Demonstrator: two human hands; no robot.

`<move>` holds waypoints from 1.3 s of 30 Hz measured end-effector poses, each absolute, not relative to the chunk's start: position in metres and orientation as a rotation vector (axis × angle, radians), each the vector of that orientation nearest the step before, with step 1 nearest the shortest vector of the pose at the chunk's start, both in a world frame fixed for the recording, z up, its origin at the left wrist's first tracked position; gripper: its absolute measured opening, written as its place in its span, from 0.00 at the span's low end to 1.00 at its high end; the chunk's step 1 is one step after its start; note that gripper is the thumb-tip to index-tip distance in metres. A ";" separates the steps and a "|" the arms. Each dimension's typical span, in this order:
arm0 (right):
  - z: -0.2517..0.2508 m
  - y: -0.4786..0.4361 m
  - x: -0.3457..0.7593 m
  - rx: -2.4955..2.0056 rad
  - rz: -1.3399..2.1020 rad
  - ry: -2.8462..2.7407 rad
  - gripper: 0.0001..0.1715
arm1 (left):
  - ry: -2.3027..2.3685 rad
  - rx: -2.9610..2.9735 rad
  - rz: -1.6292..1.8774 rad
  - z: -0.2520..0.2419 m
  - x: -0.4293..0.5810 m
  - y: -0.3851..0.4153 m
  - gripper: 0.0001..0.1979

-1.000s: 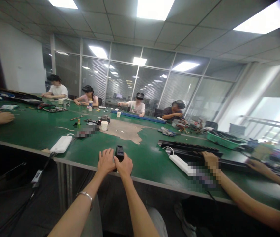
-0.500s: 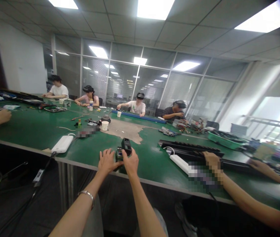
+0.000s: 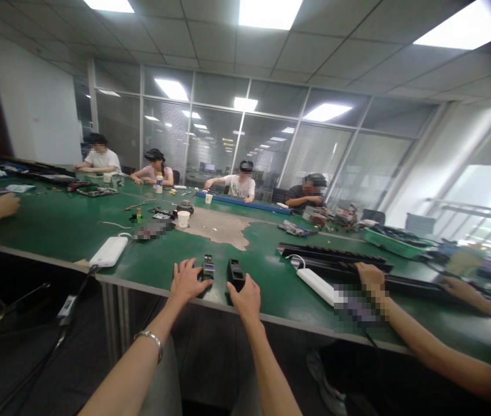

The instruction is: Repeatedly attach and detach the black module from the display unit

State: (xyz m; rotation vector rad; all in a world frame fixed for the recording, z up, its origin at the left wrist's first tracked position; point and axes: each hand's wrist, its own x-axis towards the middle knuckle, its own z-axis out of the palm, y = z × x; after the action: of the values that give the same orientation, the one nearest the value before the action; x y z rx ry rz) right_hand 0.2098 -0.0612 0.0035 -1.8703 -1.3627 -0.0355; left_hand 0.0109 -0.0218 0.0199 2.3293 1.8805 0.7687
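Observation:
A small device with a bare circuit board and a silvery part point(image 3: 208, 267) rests on the green table point(image 3: 267, 292) near its front edge. Beside it, my left hand point(image 3: 188, 281) lies with fingers spread on the table, the thumb at the device's lower end. To the right, apart from the board, is a black plastic cover point(image 3: 236, 273) with openings in its face. My right hand point(image 3: 246, 297) grips this cover at its near end, thumb on the left side and fingers on the right.
A white power strip point(image 3: 109, 252) lies to the left and another white strip point(image 3: 317, 286) to the right. A paper cup point(image 3: 183, 219) stands ahead. A neighbour's hand point(image 3: 370, 277) rests on long black rails point(image 3: 419, 292). Across the table, several people sit; a green basket point(image 3: 395, 244) holds cables.
My right hand has moved right with the black cover, parting it from the board. The device stays by my left hand, its circuit board now uncovered.

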 end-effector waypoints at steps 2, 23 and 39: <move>0.001 -0.061 0.210 -1.899 -0.057 -1.406 0.44 | 1.874 2.323 0.759 0.021 0.011 -0.022 0.28; 0.056 -0.042 0.141 -1.770 0.131 -1.359 0.23 | 1.825 2.311 0.821 0.019 0.009 -0.021 0.23; 0.070 -0.039 0.120 -2.038 0.082 -1.488 0.27 | 1.851 2.335 0.876 0.012 0.009 -0.019 0.19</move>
State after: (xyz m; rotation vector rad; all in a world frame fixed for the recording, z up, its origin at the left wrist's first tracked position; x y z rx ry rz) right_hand 0.1200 -0.0393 0.0703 -2.0378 -1.4877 0.0824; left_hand 0.0093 -0.0188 0.0125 2.3346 1.8507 0.8757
